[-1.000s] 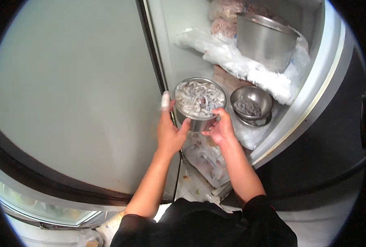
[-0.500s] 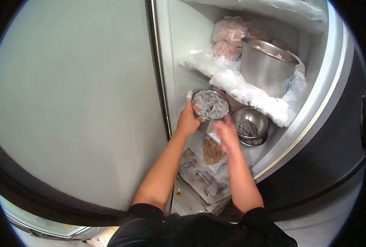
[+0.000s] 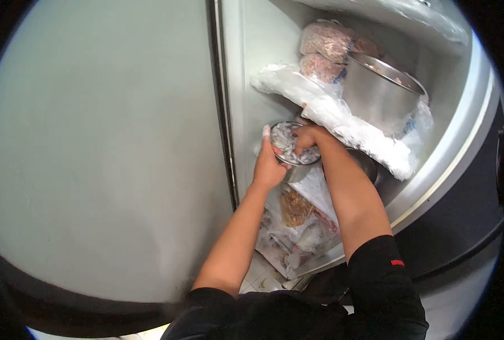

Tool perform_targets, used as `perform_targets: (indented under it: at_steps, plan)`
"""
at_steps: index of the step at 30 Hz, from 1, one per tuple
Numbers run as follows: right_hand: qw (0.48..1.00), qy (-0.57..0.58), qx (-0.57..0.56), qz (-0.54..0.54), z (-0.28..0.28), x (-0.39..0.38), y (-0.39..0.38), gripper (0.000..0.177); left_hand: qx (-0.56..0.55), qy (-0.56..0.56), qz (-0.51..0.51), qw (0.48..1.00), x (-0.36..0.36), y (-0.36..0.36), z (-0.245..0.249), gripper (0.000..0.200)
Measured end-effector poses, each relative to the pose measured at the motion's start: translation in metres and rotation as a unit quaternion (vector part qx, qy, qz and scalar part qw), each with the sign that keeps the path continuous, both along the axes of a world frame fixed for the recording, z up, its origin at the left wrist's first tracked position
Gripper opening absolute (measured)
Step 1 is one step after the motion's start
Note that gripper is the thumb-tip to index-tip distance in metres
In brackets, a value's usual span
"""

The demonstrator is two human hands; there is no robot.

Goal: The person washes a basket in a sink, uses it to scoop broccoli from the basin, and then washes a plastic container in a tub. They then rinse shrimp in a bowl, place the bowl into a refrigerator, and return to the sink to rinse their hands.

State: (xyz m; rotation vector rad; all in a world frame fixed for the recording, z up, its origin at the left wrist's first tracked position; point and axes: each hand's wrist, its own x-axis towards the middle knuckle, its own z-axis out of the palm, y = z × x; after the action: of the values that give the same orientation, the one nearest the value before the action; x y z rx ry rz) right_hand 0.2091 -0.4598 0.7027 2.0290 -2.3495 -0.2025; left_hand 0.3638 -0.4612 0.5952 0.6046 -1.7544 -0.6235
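My left hand [image 3: 270, 165] grips a round steel pot [image 3: 298, 173] by its near left side, thumb up along the rim. Glossy greyish-white pieces [image 3: 284, 137], which look like raw shrimp, fill it close to the top. From the right, my right hand [image 3: 308, 137] reaches over the rim with its fingers curled into these pieces; the fingertips are partly buried. Just right of the pot, a second steel bowl [image 3: 363, 162] is mostly covered by my right forearm. Below the pot lies a clear bag of brown food [image 3: 296, 207].
A frosted white shelf edge [image 3: 342, 131] crosses above my hands. On that shelf stand a large steel pot [image 3: 376, 93] and bags of pinkish frozen food [image 3: 324, 42]. Plastic-wrapped food [image 3: 288, 241] lies at the front. The cabinet's wall [image 3: 458, 141] curves along the right.
My right hand has moved up and left from beside the pot into its contents. My left hand keeps its hold on the pot. The forearm now covers most of the second bowl.
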Motion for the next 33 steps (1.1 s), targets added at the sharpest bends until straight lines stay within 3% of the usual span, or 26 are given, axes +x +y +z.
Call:
perform_targets:
  at_steps: [2, 4, 5, 8, 16, 18, 25, 28, 33]
  plan:
    - [1.000, 0.011, 0.029, -0.004, -0.002, 0.000, -0.012, 0.085, -0.007, 0.001, -0.016, 1.000, -0.001, -0.001, -0.001, 0.113]
    - [0.999, -0.005, -0.021, -0.026, -0.014, -0.006, -0.031, 0.058, 0.010, -0.009, -0.028, 1.000, -0.002, -0.004, 0.002, 0.113]
    - [0.999, 0.001, 0.002, -0.046, -0.012, -0.002, -0.029, 0.054, -0.004, -0.008, -0.015, 1.000, -0.001, -0.003, 0.001, 0.113]
    - [0.998, 0.013, 0.014, -0.064, -0.010, 0.007, -0.027, 0.051, -0.003, -0.006, -0.007, 1.000, -0.002, -0.003, 0.002, 0.114]
    - [0.999, -0.008, 0.006, -0.031, -0.031, -0.020, -0.050, 0.058, 0.023, -0.004, -0.028, 0.999, -0.005, -0.010, 0.003, 0.117]
    - [0.996, -0.076, -0.036, -0.033, -0.034, -0.024, -0.048, 0.062, 0.038, -0.005, -0.028, 0.999, -0.005, -0.010, 0.005, 0.118]
    - [0.997, -0.062, -0.036, -0.018, -0.032, -0.025, -0.048, 0.071, 0.062, 0.016, -0.074, 0.995, -0.007, -0.021, 0.002, 0.121]
    - [0.997, -0.074, -0.017, -0.015, -0.034, -0.022, -0.046, 0.072, 0.052, -0.028, -0.048, 0.997, -0.001, -0.018, 0.006, 0.121]
    - [0.995, -0.043, -0.091, -0.009, -0.040, -0.018, -0.046, 0.067, 0.031, -0.042, -0.041, 0.998, -0.001, -0.021, 0.010, 0.118]
